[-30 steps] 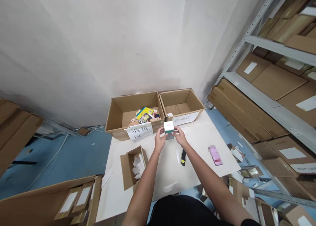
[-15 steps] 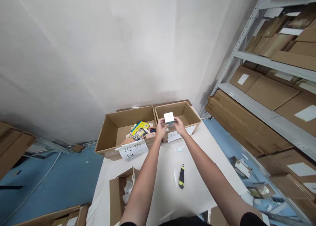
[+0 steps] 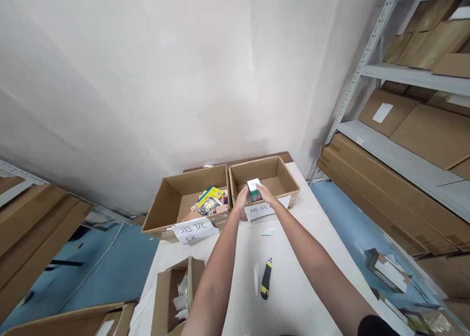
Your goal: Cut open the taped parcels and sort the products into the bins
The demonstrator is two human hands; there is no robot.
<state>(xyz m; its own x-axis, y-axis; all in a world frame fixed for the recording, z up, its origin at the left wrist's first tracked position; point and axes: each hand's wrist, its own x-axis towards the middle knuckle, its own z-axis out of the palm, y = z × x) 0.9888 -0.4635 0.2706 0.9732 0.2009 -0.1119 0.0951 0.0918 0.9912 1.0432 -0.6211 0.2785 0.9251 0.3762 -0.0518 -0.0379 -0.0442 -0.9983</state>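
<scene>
Both my hands reach over the near wall of the right cardboard box (image 3: 284, 170). My right hand (image 3: 267, 194) grips a small white and green box (image 3: 254, 191) from its right side, with the thumb against it. My left hand (image 3: 242, 199) closes on the small box's left side, its fingers partly hidden. The small box is tilted, white face up, just inside the cardboard box's front wall. A paper sign (image 3: 267, 208) with handwritten characters hangs on that wall, below my hands.
The left cardboard box (image 3: 167, 201), bearing another paper sign (image 3: 194, 230), contains booklets (image 3: 210, 204). A black and yellow utility knife (image 3: 266, 279) lies on the white table (image 3: 284, 262). An opened carton (image 3: 161, 297) with plastic packing sits front left. Loaded shelves (image 3: 404, 150) stand right.
My hands have lowered the small box into the right cardboard box, and it has tilted so its green side shows more. The camera view has shifted slightly.
</scene>
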